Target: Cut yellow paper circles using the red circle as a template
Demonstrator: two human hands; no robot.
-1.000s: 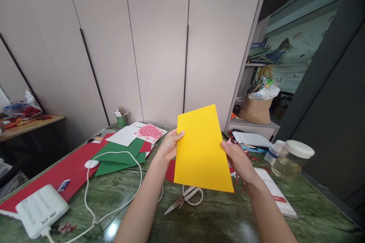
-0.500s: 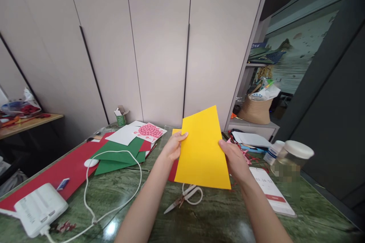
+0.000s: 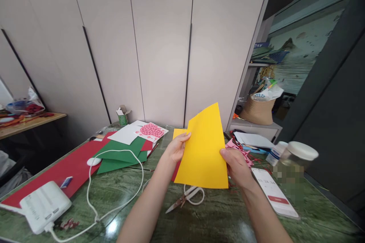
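Note:
A plain yellow sheet of paper (image 3: 203, 152) is held up over the table, slightly bowed, between my two hands. My left hand (image 3: 177, 147) pinches its left edge with the thumb on the front face. On the opposite edge, my right hand (image 3: 235, 161) grips it the same way, thumb in front and fingers behind. Below the sheet lie white-handled scissors (image 3: 188, 196), blades pointing to the lower left, their handles partly covered by the sheet. Behind my left hand, another yellow piece and some red paper show in part.
Green paper (image 3: 122, 155), red paper (image 3: 57, 174) and a pink-dotted card (image 3: 152, 132) lie at the left. A white power bank (image 3: 45, 205) trails a looped cable. At the right are a phone (image 3: 275, 193), a lidded jar (image 3: 299, 155) and pink paper scraps (image 3: 236, 148).
The yellow sheet has turned and bowed a little, so it looks narrower. Both hands keep their hold on its edges. The whole view has shifted slightly.

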